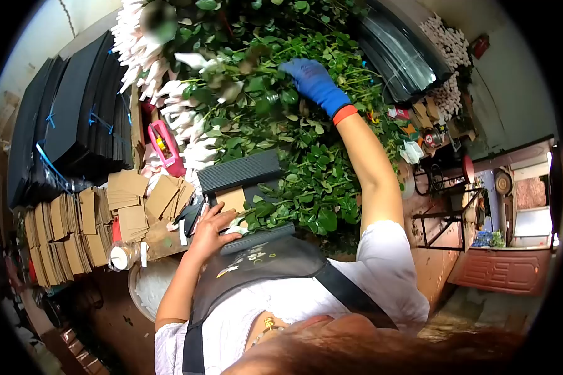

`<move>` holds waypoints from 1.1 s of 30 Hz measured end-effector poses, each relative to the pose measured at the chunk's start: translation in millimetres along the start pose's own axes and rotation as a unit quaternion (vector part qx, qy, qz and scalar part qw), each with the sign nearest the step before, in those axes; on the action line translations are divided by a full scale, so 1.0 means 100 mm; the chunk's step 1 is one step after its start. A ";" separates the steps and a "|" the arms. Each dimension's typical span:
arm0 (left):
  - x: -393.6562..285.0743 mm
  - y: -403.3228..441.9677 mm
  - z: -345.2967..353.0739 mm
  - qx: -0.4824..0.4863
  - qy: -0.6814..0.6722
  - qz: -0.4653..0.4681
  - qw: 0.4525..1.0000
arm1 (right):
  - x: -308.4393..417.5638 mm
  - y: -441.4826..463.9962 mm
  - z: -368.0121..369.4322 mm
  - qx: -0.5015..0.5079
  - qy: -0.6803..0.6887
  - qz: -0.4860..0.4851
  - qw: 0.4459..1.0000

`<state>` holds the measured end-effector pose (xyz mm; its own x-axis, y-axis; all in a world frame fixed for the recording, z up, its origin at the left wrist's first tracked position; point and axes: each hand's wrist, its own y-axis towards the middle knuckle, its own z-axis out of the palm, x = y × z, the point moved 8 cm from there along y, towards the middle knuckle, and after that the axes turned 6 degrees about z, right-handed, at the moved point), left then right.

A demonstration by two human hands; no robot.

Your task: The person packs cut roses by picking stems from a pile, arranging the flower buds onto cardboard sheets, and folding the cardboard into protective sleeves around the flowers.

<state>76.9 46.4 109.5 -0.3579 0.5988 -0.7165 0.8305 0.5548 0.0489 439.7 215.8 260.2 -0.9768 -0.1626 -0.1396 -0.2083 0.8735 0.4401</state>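
My left hand [214, 232], bare, lies with its fingers apart by a brown cardboard piece [233, 199] and a black ribbed sheet [241, 170]. A pale flower bud by its thumb is partly covered. My right hand [313, 81], in a blue glove with a red-orange cuff, reaches into the heap of leafy green stems [306, 131]. Its fingers are curled at a leafy stem, the tips partly hidden by leaves. White-sleeved flower heads [191, 115] line the heap's left side. A second black ribbed strip [259, 237] lies across the stems near my apron.
Stacks of black sheets [81, 100] and cut brown cardboard [62, 234] stand at the left. A pink tape dispenser [164, 149] lies beside the flower heads. More black sheets in clear wrap [403, 50] are at the back right. A white bucket [151, 290] stands below the table.
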 end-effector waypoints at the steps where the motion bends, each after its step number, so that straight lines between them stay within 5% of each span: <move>1: 0.02 0.01 0.01 -0.001 -0.001 0.003 1.000 | 0.12 0.18 -0.30 -0.051 0.016 0.000 0.999; 3: 0.02 0.00 0.00 -0.005 0.006 0.004 1.000 | 0.63 0.42 -0.98 -0.192 0.071 -0.067 0.977; 7: -0.01 0.03 0.00 -0.004 0.007 0.006 1.000 | 1.41 0.71 -1.69 -0.273 0.071 -0.142 0.949; 9: -0.04 0.04 -0.03 -0.004 0.002 0.005 1.000 | 1.83 0.76 -1.51 -0.182 -0.022 -0.149 0.972; 11: -0.03 0.04 -0.02 -0.004 0.009 0.014 1.000 | 1.95 0.66 -1.02 0.053 -0.028 -0.145 0.988; 14: -0.01 0.03 0.00 -0.001 0.002 0.011 1.000 | 1.45 0.28 0.02 0.130 -0.034 -0.176 0.975; 17: -0.04 0.02 -0.02 -0.005 0.006 0.012 1.000 | 0.30 -0.17 0.35 0.157 0.041 -0.051 0.985; 22: -0.06 0.01 -0.04 -0.012 0.014 0.011 1.000 | -0.64 -0.53 -0.03 0.083 0.064 0.107 0.989; 27: -0.05 0.01 -0.03 -0.017 0.012 0.010 1.000 | 0.06 -0.42 -1.13 -0.124 0.093 -0.014 0.988; 30: -0.06 0.02 -0.02 -0.015 0.005 0.011 1.000 | 0.53 -0.41 -1.07 -0.004 0.154 0.040 0.987; 31: -0.05 0.04 -0.03 -0.011 0.007 0.010 1.000 | 0.71 -0.50 -0.96 -0.117 0.169 -0.052 0.977; 33: -0.04 0.02 -0.01 -0.004 0.008 0.000 1.000 | 1.18 -0.53 -0.95 -0.044 0.142 -0.068 0.986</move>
<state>79.0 45.9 113.0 -0.3643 0.6080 -0.7055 0.8272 0.5592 0.0547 330.9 107.0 304.4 -0.9115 -0.4086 0.0466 -0.3294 0.7933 0.5121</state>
